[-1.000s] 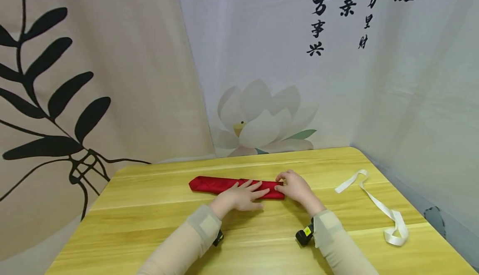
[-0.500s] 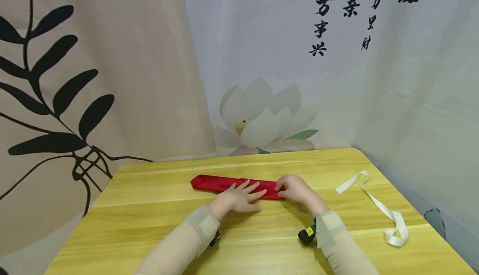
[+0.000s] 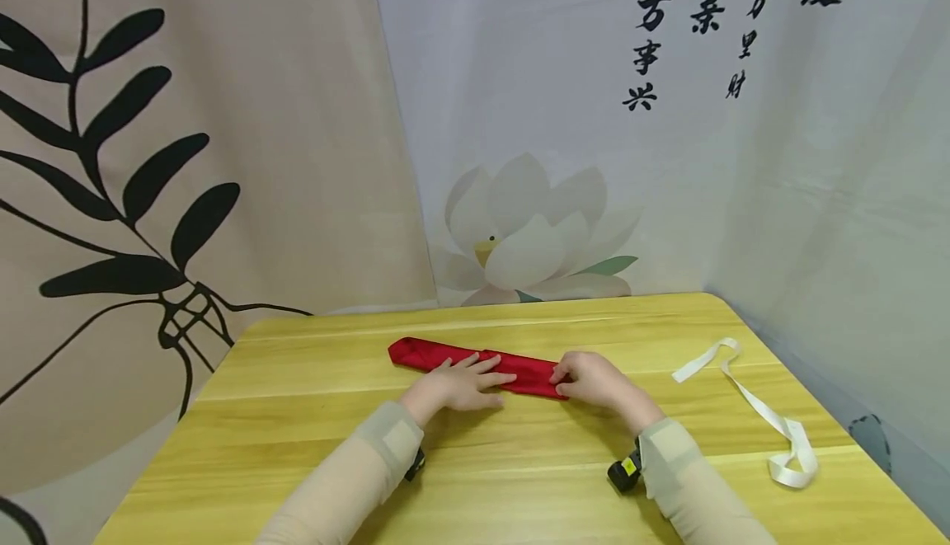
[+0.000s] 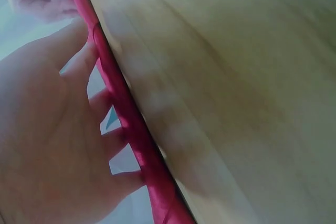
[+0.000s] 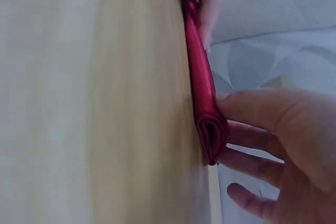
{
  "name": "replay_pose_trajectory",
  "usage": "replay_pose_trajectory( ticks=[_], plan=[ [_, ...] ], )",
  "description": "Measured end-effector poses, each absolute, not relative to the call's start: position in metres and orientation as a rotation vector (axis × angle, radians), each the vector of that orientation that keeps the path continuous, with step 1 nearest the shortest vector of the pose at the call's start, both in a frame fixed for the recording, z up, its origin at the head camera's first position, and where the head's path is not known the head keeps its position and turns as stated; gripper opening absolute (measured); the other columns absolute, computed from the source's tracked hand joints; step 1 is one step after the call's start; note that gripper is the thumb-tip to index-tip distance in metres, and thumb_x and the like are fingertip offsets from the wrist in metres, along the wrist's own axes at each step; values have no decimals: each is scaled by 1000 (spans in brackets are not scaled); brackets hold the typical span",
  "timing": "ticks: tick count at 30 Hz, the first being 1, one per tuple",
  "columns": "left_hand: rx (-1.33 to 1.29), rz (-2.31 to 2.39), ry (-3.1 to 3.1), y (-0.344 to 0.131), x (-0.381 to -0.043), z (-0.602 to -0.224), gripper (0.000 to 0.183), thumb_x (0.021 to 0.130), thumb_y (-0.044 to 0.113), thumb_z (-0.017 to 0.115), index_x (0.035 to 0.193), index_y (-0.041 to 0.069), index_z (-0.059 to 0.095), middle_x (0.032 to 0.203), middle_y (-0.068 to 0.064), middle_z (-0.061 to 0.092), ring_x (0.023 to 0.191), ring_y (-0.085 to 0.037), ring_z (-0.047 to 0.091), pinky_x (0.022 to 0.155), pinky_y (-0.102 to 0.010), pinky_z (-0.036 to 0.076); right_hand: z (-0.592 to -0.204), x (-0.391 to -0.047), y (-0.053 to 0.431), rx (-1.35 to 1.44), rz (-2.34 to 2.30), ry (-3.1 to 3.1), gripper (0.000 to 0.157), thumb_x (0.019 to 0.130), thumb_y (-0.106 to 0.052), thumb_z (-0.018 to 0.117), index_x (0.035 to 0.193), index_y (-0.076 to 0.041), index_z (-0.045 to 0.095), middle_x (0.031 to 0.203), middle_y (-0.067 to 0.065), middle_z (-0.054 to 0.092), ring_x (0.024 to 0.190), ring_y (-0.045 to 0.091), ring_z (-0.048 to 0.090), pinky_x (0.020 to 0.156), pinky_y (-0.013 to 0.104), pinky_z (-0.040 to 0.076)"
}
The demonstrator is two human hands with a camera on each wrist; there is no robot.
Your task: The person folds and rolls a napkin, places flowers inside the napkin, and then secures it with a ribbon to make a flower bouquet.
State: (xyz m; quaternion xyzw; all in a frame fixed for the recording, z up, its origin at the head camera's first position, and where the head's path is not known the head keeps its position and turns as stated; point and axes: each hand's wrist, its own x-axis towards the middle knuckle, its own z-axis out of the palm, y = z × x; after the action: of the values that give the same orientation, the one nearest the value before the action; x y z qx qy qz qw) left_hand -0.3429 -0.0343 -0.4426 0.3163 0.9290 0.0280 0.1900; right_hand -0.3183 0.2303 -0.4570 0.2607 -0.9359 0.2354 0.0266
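Note:
A folded red necktie, shiny and narrow with a pointed left tip, lies across the table toward its far side. My left hand rests on its middle with fingers spread and straight; in the left wrist view the fingertips press along its edge. At the right end, my right hand pinches the necktie between thumb and fingers. The right wrist view shows that end of the necktie as stacked, looped layers, with the right hand around its near side.
A white ribbon lies loosely curled on the right side of the wooden table. Behind the table hangs a printed curtain. A small black camera sits at the right wrist.
My left hand has slid left along the necktie. My right fingers have closed in further over its right end, and the necktie now lies slightly more slanted, right end nearer.

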Motion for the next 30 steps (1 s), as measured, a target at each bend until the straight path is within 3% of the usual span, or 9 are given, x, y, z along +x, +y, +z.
replay_pose_trajectory(
  ticks=[5,12,21,30],
  plan=[
    [898,140,2593,-40,-342,-441,53,96,58,45,146,43,39,159,7,21,146,-30,13,111,-62,8,-454,-310,230,971,685,-2886,11,85,-8,71,95,-7,77,91,-2,65,88,19,62,82,38,50],
    [924,216,2580,-48,-344,-439,45,97,54,47,140,41,47,158,6,23,145,-30,16,109,-64,8,-450,-299,227,1150,617,-2847,30,77,8,67,101,-7,77,96,0,65,91,17,61,82,34,51],
    [998,213,2588,-55,-344,-437,37,97,44,55,133,39,54,156,4,29,143,-30,22,108,-66,8,-450,-295,219,1214,461,-2758,21,76,-5,80,96,-12,76,100,-1,63,92,16,57,83,32,50],
    [1047,148,2648,-51,-342,-436,37,96,47,54,131,38,58,152,3,38,142,-24,27,109,-65,8,-457,-304,220,1162,572,-2801,25,73,-1,77,94,-14,73,104,-3,57,91,13,57,80,28,50]
  ],
)
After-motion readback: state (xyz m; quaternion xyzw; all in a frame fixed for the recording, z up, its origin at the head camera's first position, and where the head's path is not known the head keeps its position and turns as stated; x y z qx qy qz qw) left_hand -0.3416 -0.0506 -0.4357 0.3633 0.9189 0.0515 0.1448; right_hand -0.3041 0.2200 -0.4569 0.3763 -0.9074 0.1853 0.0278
